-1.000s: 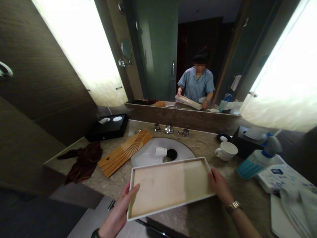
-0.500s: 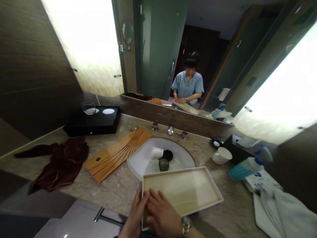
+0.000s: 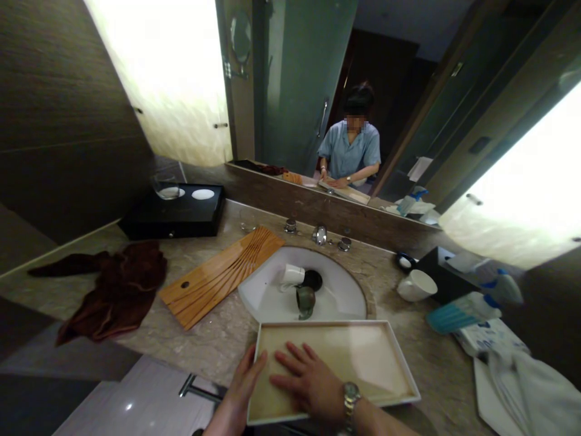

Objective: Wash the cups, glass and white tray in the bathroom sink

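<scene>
- Tray [image 3: 363, 357], white rim and pale inside, lies on the marble counter [image 3: 213, 339] right in front of the sink [image 3: 336, 290], and its near edge seems to reach the counter's front edge.
- My left hand [image 3: 242, 387] grips the tray's near left corner, thumb over the rim. My right hand [image 3: 308, 381] lies flat inside the tray, fingers spread wide, holding nothing.
- Risk one: I judge that if I press too hard near the front edge, the tray could tip or slide off toward the floor, because the far side has no weight on it.
- Risk two: a push forward could send the far rim over the basin, where a white cup [image 3: 290, 275] and a dark cup [image 3: 305, 299] lie; they may be struck.
- Risk three: on the right, a white mug [image 3: 417, 284] and a spray bottle [image 3: 467, 306] stand near the tray; a sideways sweep may knock them.
- Wooden board [image 3: 222, 275] and brown cloth [image 3: 118, 290] are well apart on the left, so I see little danger there.
</scene>
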Demonstrator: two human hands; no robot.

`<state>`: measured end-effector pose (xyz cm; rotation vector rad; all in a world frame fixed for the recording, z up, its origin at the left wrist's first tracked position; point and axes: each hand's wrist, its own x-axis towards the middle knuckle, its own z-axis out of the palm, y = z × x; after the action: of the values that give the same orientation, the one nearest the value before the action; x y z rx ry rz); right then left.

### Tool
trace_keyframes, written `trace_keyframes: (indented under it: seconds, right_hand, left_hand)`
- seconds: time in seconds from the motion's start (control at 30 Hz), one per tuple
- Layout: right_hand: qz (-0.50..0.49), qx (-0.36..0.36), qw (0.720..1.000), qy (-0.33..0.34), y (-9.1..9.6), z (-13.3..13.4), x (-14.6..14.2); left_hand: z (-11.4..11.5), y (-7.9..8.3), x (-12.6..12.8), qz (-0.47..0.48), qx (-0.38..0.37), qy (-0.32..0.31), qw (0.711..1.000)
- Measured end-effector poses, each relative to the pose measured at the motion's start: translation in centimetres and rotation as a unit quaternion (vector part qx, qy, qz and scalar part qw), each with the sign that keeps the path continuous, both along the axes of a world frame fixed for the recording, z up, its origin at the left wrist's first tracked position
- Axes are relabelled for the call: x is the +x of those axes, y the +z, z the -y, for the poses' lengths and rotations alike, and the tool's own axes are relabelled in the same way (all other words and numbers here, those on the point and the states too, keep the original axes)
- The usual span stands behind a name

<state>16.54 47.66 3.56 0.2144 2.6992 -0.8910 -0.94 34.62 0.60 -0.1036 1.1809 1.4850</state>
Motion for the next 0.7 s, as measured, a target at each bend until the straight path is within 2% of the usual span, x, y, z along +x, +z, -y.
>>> trace_keyframes:
  seconds: [0.07,0.13,0.2,0.27,0.37,0.43,0.47,0.5,0.57,0.63,0.7]
  right_hand:
    - [0.076,0.048,0.995,-0.046,0.6,-3.0,4.9]
    - [0.096,0.099,0.984,-0.110,1.3,-6.1,10.3]
    - [0.116,0.110,0.981,-0.108,1.9,-7.4,12.4]
    - [0.099,0.083,0.991,-0.036,1.7,-6.3,9.9]
    - [-0.027,0.014,0.994,0.107,0.7,-2.2,1.4]
    - [-0.095,0.005,0.985,0.141,0.3,-0.4,-2.5]
    - [-0.102,0.001,0.984,0.147,0.4,-0.4,-3.0]
    - [-0.091,0.001,0.985,0.146,0.5,-1.0,-2.4]
    - [-0.035,0.013,0.992,0.118,1.0,-3.5,1.4]
    - [0.017,0.062,0.997,0.043,1.4,-6.3,6.5]
    - [0.061,0.097,0.993,-0.025,1.4,-7.6,9.7]
  left_hand:
    - [0.2,0.0,-0.1,0.025,0.048,-0.015,0.998]
    - [0.5,0.2,-0.1,0.020,0.061,-0.016,0.998]
    - [0.6,0.6,0.1,0.001,0.050,-0.016,0.999]
    - [0.4,0.9,0.4,-0.026,0.045,-0.026,0.998]
    - [-0.1,1.1,0.9,-0.102,0.008,-0.027,0.994]
    - [-0.2,0.9,1.1,-0.140,-0.015,-0.023,0.990]
    - [-0.2,0.8,1.1,-0.139,-0.015,-0.025,0.990]
    - [-0.2,0.8,1.2,-0.126,-0.008,-0.029,0.992]
    - [-0.1,0.8,1.2,-0.090,0.010,-0.036,0.995]
    - [-0.1,0.9,1.3,-0.082,0.015,-0.034,0.996]
    - [-0.1,1.1,1.3,-0.093,0.009,-0.031,0.995]
